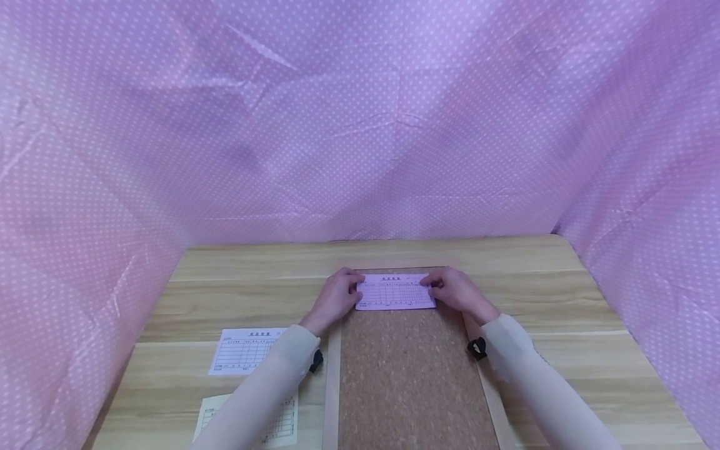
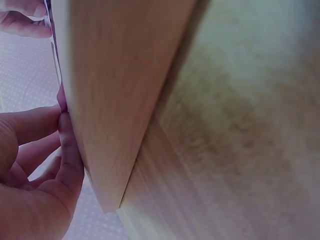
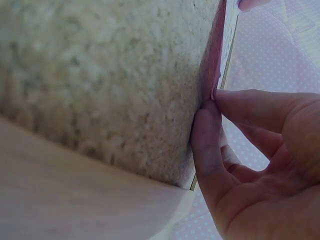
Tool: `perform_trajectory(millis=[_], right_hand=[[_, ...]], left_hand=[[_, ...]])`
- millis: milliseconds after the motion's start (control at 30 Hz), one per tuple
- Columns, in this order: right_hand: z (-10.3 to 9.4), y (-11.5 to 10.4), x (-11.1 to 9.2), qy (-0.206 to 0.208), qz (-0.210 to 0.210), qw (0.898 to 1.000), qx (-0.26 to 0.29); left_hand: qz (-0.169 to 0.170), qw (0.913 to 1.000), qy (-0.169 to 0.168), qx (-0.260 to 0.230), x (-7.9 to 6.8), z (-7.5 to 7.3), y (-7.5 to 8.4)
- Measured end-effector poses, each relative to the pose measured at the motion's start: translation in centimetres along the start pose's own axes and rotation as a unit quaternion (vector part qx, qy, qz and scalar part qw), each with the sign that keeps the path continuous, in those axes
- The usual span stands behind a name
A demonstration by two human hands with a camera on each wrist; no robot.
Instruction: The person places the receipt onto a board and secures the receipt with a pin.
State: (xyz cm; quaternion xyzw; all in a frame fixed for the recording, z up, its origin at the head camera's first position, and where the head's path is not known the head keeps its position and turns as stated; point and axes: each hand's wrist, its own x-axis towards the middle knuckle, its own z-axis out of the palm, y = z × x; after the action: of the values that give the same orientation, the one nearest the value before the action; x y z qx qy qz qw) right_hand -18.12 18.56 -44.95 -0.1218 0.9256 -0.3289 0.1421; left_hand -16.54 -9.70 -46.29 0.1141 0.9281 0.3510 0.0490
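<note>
A pink printed form slip (image 1: 394, 294) lies across the far end of a cork board (image 1: 410, 375) with a pale wooden frame. My left hand (image 1: 337, 295) pinches the slip's left edge between thumb and fingers. At the opposite edge, my right hand (image 1: 457, 290) pinches it the same way. In the left wrist view, the left hand (image 2: 42, 175) grips the thin edge of the paper close to the frame. The right wrist view has the right hand (image 3: 255, 155) holding the slip's edge just over the cork.
Left of the board, a white form slip (image 1: 242, 351) and a yellowish form slip (image 1: 287, 422) lie on the wooden table (image 1: 169, 375), both partly covered by the left sleeve (image 1: 259, 390). A pink dotted cloth (image 1: 360, 125) hangs behind and at both sides.
</note>
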Motion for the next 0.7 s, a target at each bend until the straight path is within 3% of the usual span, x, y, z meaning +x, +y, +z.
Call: perform_trajectory(millis=[333,700], right_hand=[[-0.18,-0.04,0.29,-0.01,-0.011,1.0,-0.003],[-0.4,0.0,-0.02,-0.013,-0.007,1.0,-0.001]], left_hand=[[0.016,0.9992,-0.005,0.037,0.04,-0.22,-0.04],[0.001,0.9984,-0.017,0.054,0.09,0.12,0.46]])
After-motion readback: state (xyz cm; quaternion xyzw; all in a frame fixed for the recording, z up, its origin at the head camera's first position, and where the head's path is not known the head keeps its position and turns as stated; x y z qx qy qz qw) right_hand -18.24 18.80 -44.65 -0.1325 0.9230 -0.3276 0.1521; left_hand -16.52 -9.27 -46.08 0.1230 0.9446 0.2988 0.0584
